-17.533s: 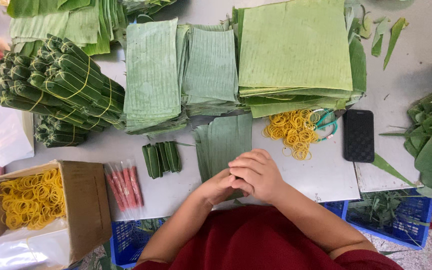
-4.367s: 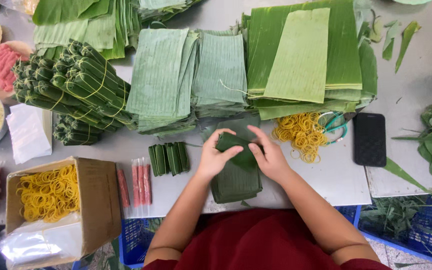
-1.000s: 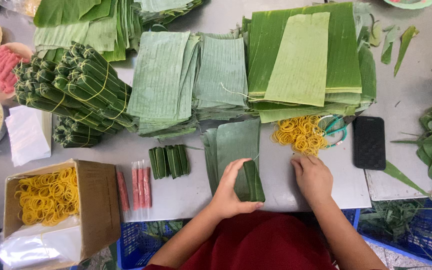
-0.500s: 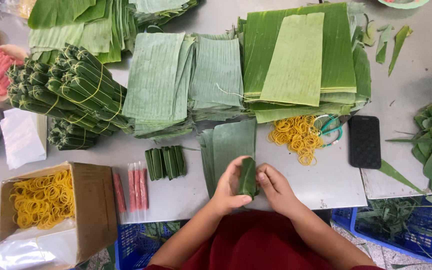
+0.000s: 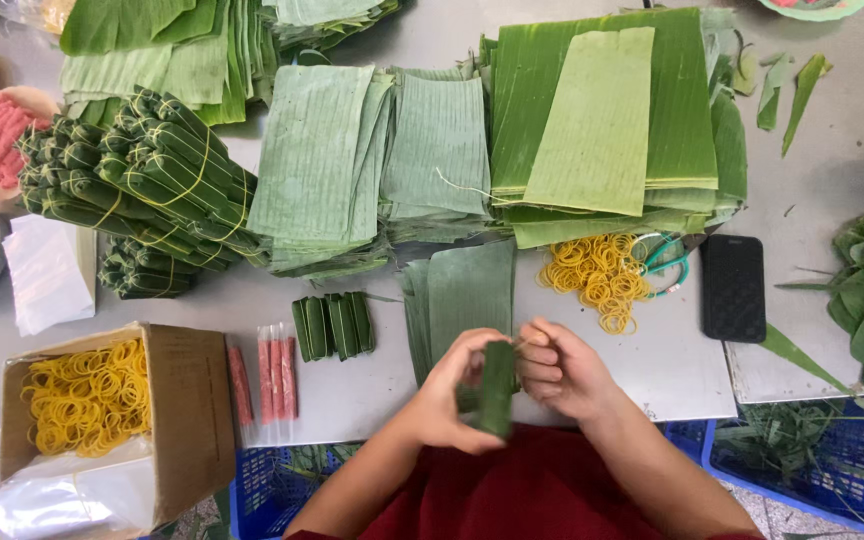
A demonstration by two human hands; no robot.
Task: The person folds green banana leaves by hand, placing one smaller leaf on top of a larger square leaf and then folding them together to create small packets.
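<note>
My left hand (image 5: 449,398) and my right hand (image 5: 562,368) together hold a small roll wrapped in green banana leaf (image 5: 497,386), just above the table's near edge. The roll stands roughly upright between the fingers. Under it lies a small pile of cut leaf pieces (image 5: 460,296). Several finished wrapped rolls (image 5: 333,325) lie to the left, beside pink sausage sticks in clear plastic (image 5: 264,372). A heap of yellow rubber bands (image 5: 599,277) lies just beyond my right hand.
Stacks of cut banana leaves (image 5: 602,120) fill the back of the table. Tied bundles of wrapped rolls (image 5: 142,185) are piled at the left. A cardboard box of rubber bands (image 5: 82,405) sits front left. A black phone (image 5: 733,287) lies at the right, scissors (image 5: 664,260) beside it.
My right hand came back from the rubber band heap to the roll. Both hands lifted the roll off the leaf pile toward me.
</note>
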